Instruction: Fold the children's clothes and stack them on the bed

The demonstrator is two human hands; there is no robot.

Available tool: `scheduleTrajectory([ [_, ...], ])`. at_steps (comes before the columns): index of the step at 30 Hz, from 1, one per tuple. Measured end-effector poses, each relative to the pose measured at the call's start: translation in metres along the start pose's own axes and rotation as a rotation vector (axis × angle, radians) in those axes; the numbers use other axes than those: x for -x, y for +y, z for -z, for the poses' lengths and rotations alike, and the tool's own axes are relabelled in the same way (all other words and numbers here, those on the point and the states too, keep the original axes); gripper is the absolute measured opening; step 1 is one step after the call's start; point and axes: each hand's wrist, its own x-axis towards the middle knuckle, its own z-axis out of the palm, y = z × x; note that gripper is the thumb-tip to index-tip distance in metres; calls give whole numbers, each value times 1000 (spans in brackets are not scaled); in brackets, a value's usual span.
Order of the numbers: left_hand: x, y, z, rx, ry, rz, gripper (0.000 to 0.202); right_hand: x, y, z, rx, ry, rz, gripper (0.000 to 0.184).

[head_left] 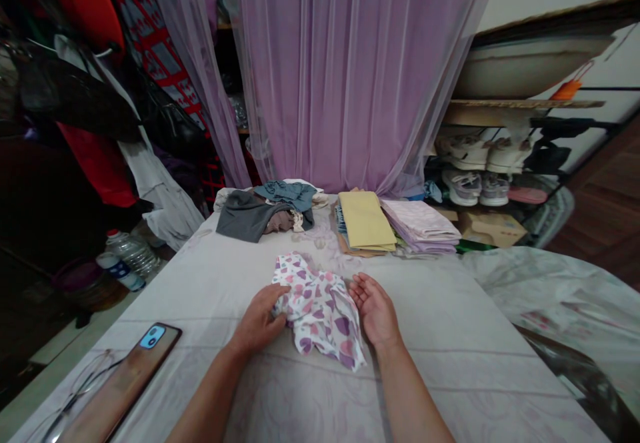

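Left hand [259, 319] fingers curl onto left edge of patterned garment [323, 306], can't tell if gripping; right hand [376, 313] fingers loosely open at its right edge. Garment lies on counter [445, 333], surface extending both sides; yellow folded cloth [367, 221] beyond, phone [123, 383] well left.

Two bare forearms [213, 389] reaching forward, left hand [261, 317] back up, thumb apart from its bent fingers, right hand [374, 309] well apart from it, palm turned upward, fingers loosely curled, wrists nearly straight.
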Motion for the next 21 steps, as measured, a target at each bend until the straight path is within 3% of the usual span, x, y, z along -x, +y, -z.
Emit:
scheduleTrajectory([
  [4, -5, 6, -2, -2, 17, 67, 48, 2, 0, 1, 169, 4, 87, 33],
  [7, -7, 12, -2, -21, 64, 65, 42, 11, -4, -7, 476, -47, 236, 34],
  [11, -6, 21, -3, -66, 110, 34, 39, 31, -11, -28, 929, -297, 577, 38],
  [15, -5, 27, -5, -66, 105, -4, 39, 51, -5, -48, 1286, -512, 623, 54],
  [18, -4, 29, -2, -61, 98, -20, 36, 59, -4, -57, 1353, -587, 625, 20],
  [21, -3, 29, 6, -73, 84, -25, 25, 62, -20, -62, 1203, -535, 618, 15],
])
